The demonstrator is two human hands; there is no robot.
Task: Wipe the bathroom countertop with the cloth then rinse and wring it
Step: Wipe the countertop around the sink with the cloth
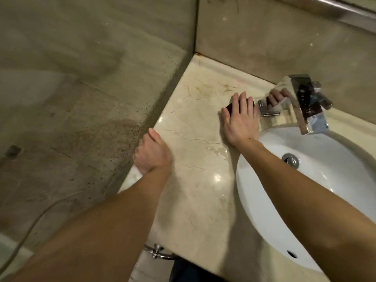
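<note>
A beige marble countertop (195, 151) runs from the wall corner toward me, with wet patches near the basin. My right hand (241, 121) lies flat on a small dark red cloth (230, 107), pressing it to the counter just left of the faucet; only the cloth's edges show between my fingers. My left hand (151, 152) rests on the counter's left edge with its fingers curled over the rim, holding nothing else.
A chrome faucet (301, 102) stands behind the white oval sink (264, 192), whose drain (291, 160) is at the right. Tiled walls meet at the back corner. A speckled floor and a grey hose (30, 231) lie to the left below the counter.
</note>
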